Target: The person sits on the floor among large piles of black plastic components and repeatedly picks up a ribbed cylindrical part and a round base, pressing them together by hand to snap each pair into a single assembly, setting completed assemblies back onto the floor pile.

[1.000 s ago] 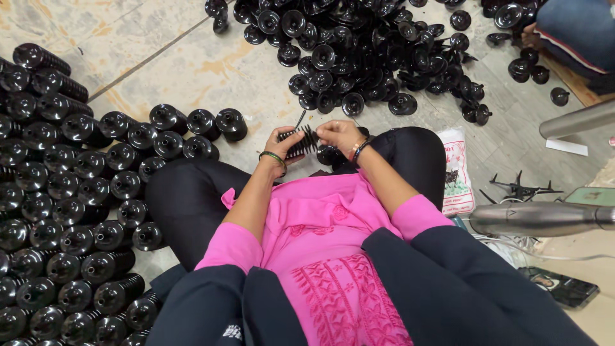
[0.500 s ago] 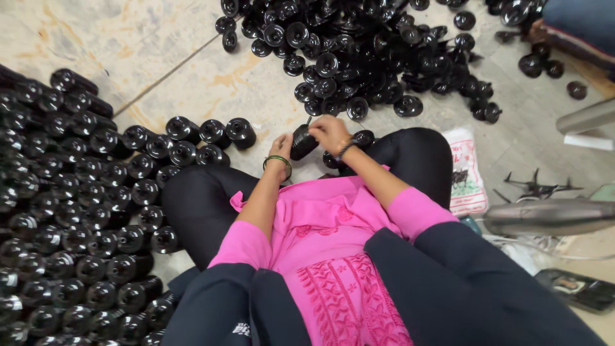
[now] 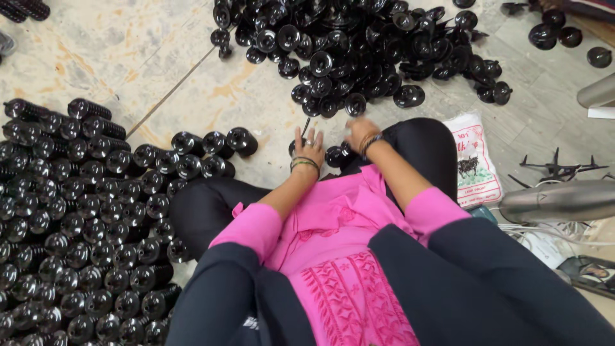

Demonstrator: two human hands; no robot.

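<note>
A thin dark rod is seen projecting up past the fingertips of the left hand; it appears to be pinched there, though the grip itself is too small to confirm. The left fingers are extended and held close together, and a ring and dark bangles are worn on that hand and wrist. The right hand is blurred just beside the left, with its fingers curled downward; whether anything is gripped in them cannot be told. Directly below both sets of fingers, between the hands, a black round part is located against the raised black-clad knee. Beyond the fingertips, a loose heap of black disc-shaped parts is spread over the stone floor. To the left of the left fingers, a short row of black cylindrical parts is laid, and further left a large ordered stack of similar parts is arranged. To the right of the right fingers, a printed white bag is placed flat, with a grey metal tube lying beyond it. Nearest the camera, the pink tunic is visible.
</note>
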